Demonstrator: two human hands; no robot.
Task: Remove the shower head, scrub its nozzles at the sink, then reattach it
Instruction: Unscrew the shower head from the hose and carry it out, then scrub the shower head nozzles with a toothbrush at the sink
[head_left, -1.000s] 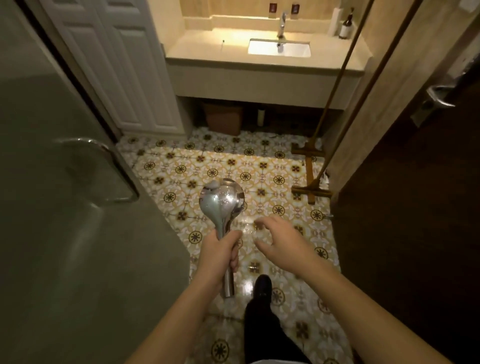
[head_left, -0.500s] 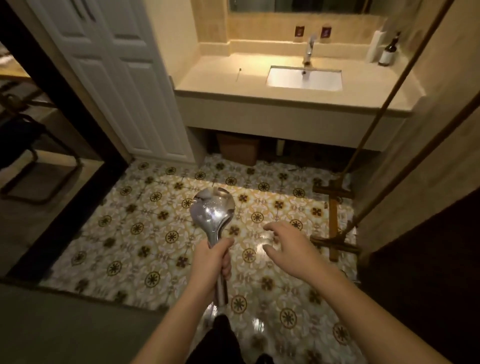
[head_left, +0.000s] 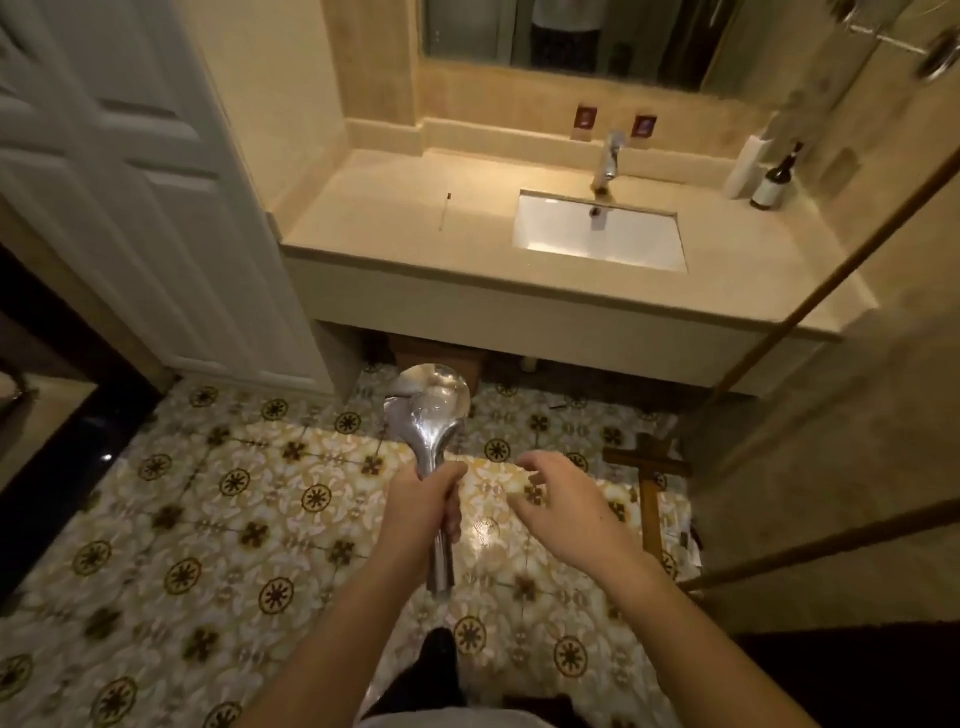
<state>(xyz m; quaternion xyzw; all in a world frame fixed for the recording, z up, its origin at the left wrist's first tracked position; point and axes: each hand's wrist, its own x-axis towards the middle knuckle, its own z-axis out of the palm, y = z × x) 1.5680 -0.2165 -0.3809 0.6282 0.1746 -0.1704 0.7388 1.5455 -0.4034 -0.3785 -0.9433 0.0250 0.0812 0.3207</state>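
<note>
One chrome shower head (head_left: 428, 410) is sitting just below the middle of the frame, its round head pointing up toward the vanity and its handle running down through the left hand (head_left: 423, 512), whose fingers are wrapping tightly around the handle's middle; the head is standing clear above the fist and the handle's end is poking out below it. The right hand (head_left: 563, 501) is hovering just right of the handle, not touching it, fingers loosely curled and holding nothing. In the upper half, one beige countertop (head_left: 415, 223) is carrying one white rectangular sink (head_left: 597, 234), one chrome faucet (head_left: 609, 161) behind it, one dark bottle (head_left: 774, 182) at the upper right beside one white container (head_left: 745, 166), and one thin stick-like item (head_left: 445, 210) that is too small to identify. One white panelled door (head_left: 130, 182) is filling the upper left, and patterned floor tiles (head_left: 234, 519) are spreading across the lower left.
</note>
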